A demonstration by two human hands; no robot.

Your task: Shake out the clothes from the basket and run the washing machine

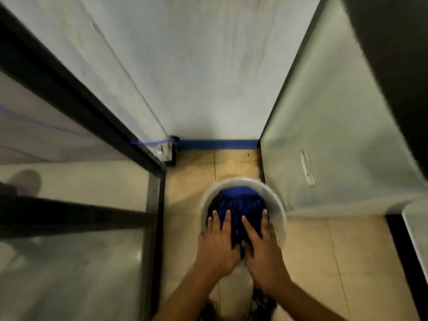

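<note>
Hands, left hand (218, 239) and right hand (262, 245), flat on blue clothes (240, 205) in white basket (276, 212).

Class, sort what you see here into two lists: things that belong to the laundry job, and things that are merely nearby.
Belongs to the job:
white basket
blue clothes
left hand
right hand

Merely nearby:
glass door with black frame
blue skirting strip
tiled floor

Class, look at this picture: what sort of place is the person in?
Probably a narrow laundry corner at home: a round white plastic basket of blue clothes on a beige tiled floor, between a black-framed glass door and white walls.
</note>
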